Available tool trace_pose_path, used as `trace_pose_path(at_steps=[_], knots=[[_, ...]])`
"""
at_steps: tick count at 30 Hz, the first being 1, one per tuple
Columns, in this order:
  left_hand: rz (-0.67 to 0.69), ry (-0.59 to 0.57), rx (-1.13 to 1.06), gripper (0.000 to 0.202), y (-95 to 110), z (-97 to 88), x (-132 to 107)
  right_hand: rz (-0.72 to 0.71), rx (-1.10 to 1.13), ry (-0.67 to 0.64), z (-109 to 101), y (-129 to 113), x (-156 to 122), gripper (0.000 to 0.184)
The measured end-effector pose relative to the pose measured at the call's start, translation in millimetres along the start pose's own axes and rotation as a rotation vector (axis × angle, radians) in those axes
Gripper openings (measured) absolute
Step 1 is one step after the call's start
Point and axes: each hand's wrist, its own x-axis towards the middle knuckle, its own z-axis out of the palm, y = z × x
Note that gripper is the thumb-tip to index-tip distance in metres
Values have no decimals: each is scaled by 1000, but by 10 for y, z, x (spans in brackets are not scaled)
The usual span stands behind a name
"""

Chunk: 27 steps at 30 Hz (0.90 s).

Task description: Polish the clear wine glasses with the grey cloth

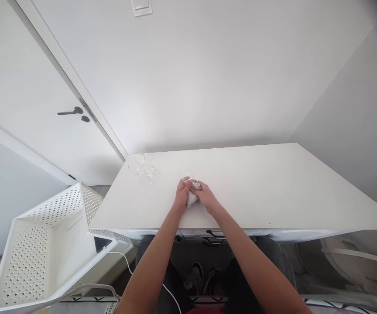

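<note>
Both my hands meet over the middle of the white table (273, 187). My left hand (182, 195) is closed round a clear drinking glass (186, 176), whose rim shows just above my fingers. My right hand (205, 197) is closed on a white cloth (191, 199), pressed against the glass between the two hands. Several more clear glasses (142, 166) stand in a cluster at the table's far left corner, apart from my hands.
A white perforated trolley bin (38, 244) stands at the left below the table edge. A white door with a dark handle (72, 112) is at the far left. Walls close the table in at the back and right. My legs and shoes show under the table.
</note>
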Motion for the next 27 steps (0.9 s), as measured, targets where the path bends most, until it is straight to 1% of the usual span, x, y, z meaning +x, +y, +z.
trace_pose_path(at_steps=[2,3,6,8,9,11,12,14,15,16,18,19,20,22,25,27], knots=[[-17,-3,-20,63,-5,-13,3,114,206,-107,-24,22,20,25],[-12,-15,-28,63,-4,-18,4,152,290,-136,-38,32,22,25],[9,-35,-19,64,10,-17,5,229,477,-157,-72,42,-6,24],[13,-37,5,66,25,-4,2,204,451,-159,-94,34,-36,27],[19,-37,10,68,33,4,-1,155,388,-149,-108,30,-47,28],[31,-36,10,72,45,19,-7,3,174,-78,-149,34,-53,30],[42,-32,11,73,51,23,-10,-77,48,-19,-176,45,-46,30],[70,-24,28,71,63,23,-14,-185,-132,152,-244,81,-14,33],[89,-20,37,68,71,20,-15,-210,-147,246,-282,101,11,33],[109,-17,43,65,81,16,-16,-223,-98,335,-320,119,40,34],[154,-7,40,57,110,12,-17,-227,120,470,-384,142,102,40],[179,1,30,54,127,15,-20,-224,243,494,-403,145,130,43],[206,10,18,51,147,23,-24,-216,347,486,-410,142,150,46],[259,25,6,47,186,52,-40,-172,464,393,-387,123,162,50],[310,20,60,50,232,107,-87,-67,478,137,-295,82,111,50],[316,-27,133,54,245,132,-124,-40,447,24,-243,65,62,43]])
